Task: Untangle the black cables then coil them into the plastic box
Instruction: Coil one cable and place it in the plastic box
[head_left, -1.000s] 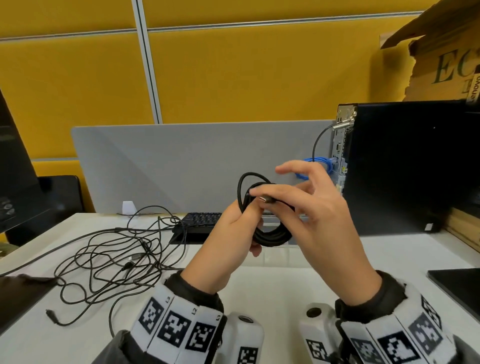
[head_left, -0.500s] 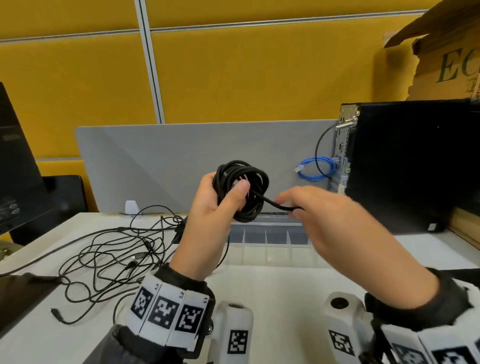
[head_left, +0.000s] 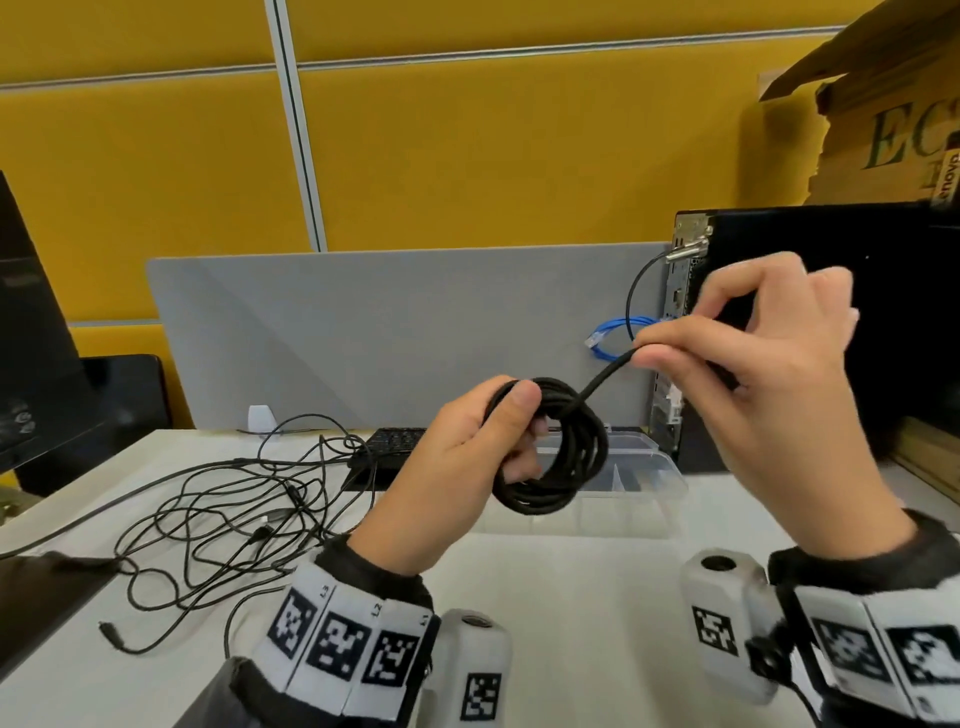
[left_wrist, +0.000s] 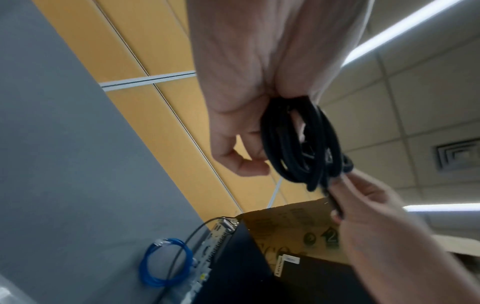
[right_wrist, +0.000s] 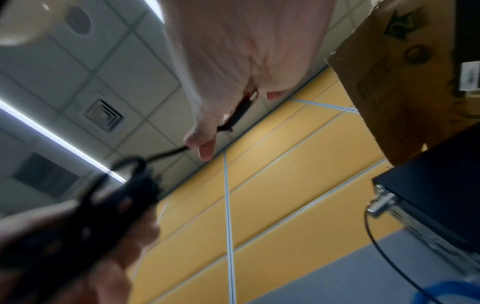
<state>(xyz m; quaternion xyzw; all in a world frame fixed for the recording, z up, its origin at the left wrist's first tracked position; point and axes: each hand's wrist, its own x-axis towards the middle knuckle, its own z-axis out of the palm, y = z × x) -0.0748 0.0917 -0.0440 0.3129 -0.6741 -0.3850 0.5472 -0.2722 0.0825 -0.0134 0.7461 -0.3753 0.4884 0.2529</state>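
Coil held in the air, loose end pulled to the right

The left hand grips the black coil above the tabletop, thumb pressed on top of the loops. The right hand pinches the free end of this cable between thumb and forefinger, up and right of the coil. The plastic box stands behind the coil. The tangled cables lie on the left

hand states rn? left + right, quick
Left hand: grips the coiled black cable bundle.
Right hand: pinches the free end of the same black cable, pulled out from the coil.
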